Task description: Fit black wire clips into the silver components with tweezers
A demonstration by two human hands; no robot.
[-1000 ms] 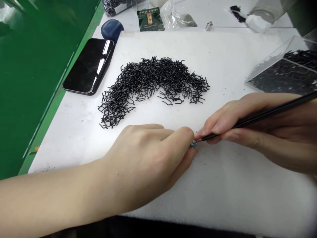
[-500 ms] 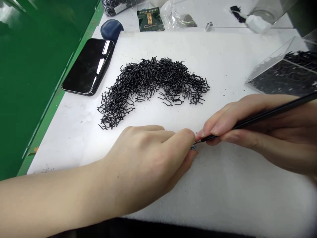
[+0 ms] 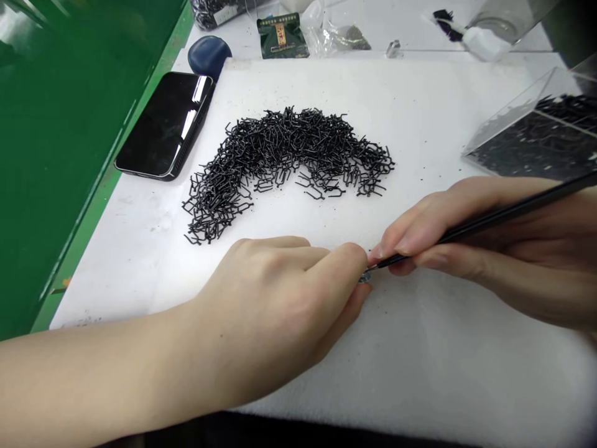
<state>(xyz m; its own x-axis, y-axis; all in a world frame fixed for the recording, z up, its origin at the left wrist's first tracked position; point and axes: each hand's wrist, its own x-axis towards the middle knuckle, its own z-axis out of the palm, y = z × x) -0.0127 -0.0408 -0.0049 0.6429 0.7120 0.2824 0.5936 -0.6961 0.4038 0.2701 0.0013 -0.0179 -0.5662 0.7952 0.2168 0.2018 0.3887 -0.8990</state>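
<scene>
My left hand (image 3: pixel 289 292) is closed, pinching a small shiny metal piece (image 3: pixel 364 277) between thumb and forefinger; most of it is hidden. In my right hand (image 3: pixel 485 242) are black tweezers (image 3: pixel 504 219), held like a pen. Their fine tip meets the metal piece at my left fingertips, and I cannot tell whether it grips anything. The two hands nearly touch over the white work surface (image 3: pixel 420 361). Beyond them lies an arched heap of small black forked pieces (image 3: pixel 289 140), a few spread singly along its inner edge.
A smartphone (image 3: pixel 163 124) lies on the left, with a dark blue rounded object (image 3: pixel 209 55) behind it. At the back are a green packet (image 3: pixel 282 37), a clear plastic bag (image 3: pixel 326 31) and a tipped jar (image 3: pixel 506 25). A clear box (image 3: pixel 517 143) of black pieces stands right.
Both hands keep almost the same pose, with the tweezers' tip still at the metal piece. The view has shifted very slightly; the heap looks unchanged.
</scene>
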